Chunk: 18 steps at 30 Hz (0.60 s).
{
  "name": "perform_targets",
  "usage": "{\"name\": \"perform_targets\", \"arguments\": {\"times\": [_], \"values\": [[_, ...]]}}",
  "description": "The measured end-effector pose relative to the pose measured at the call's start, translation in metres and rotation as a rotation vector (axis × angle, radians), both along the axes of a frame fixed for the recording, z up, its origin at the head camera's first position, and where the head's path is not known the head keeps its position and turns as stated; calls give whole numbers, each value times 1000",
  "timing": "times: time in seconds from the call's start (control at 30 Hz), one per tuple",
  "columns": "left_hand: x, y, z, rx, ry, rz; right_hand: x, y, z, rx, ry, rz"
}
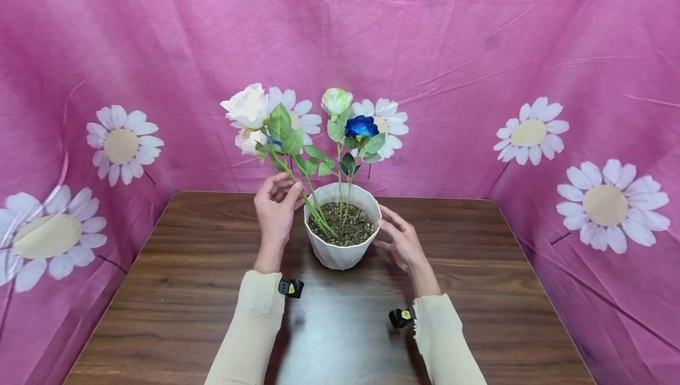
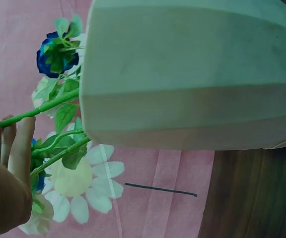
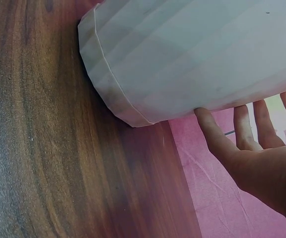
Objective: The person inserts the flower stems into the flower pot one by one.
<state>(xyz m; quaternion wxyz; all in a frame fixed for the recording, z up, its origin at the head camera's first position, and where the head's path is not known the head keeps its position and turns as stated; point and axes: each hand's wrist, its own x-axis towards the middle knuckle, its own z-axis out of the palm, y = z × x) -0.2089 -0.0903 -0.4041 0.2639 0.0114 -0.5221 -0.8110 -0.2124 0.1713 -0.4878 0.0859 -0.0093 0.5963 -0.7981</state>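
A white faceted flowerpot [image 1: 340, 257] filled with dark soil stands on the table with several artificial roses in it. My left hand [image 1: 275, 211] pinches a green stem [image 2: 48, 105] between thumb and fingers at the pot's left; that stem leans left toward the large white rose [image 1: 245, 106]. Another white bloom [image 1: 248, 142] and a partly hidden blue one sit just below. Upright on the right are a pale green rose [image 1: 337, 101] and a blue rose [image 1: 362, 126]. With fingers extended, my right hand [image 1: 402, 240] touches the pot's right side by its fingertips.
The pot is near the back of a brown wood-grain table [image 1: 457, 255]. Pink cloth [image 1: 425, 36] printed with large daisies hangs behind and on both sides. Each wrist wears a small black camera, the left one [image 1: 291, 288] close to the sleeve cuff.
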Motion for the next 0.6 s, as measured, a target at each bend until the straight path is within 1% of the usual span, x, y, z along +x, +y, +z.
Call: {"name": "perform_targets", "arguments": {"times": [0.1, 0.27, 0.4, 0.5, 0.6], "values": [[-2, 3, -2, -18, -8, 2, 0, 1, 0, -3, 0, -3], [-6, 8, -1, -23, -2, -5, 0, 0, -1, -8, -6, -8], [-10, 12, -1, -63, 7, 6, 0, 0, -2, -10, -2, -9], [-13, 15, 0, -93, -3, 17, 0, 0, -2, -4, 2, -12], [-14, 18, 1, -114, -12, 9, 1, -1, -1, -6, 4, -18]]}}
